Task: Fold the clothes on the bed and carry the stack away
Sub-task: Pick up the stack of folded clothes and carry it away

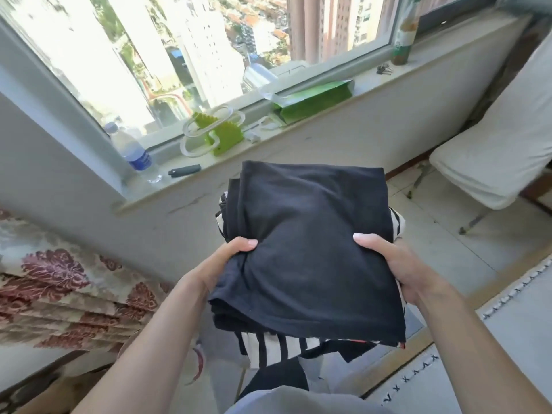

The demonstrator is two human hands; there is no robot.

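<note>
Our left hand (227, 258) grips the near left edge of the folded clothes stack (310, 243), thumb on top; the stack sits between our hands, and our right hand (391, 264) grips its right edge likewise.

Sunlit window (179, 49) over cluttered sill (298, 130); pale chair (493, 150) on tiled floor (448, 234).

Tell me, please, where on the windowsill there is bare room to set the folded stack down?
The widest bare stretch of the windowsill lies between the green box and the keys. A narrower patch lies between the dark lighter and the green holder. The left end is crowded by the water bottle. Both hands, left hand and right hand, grip the stack.
</note>
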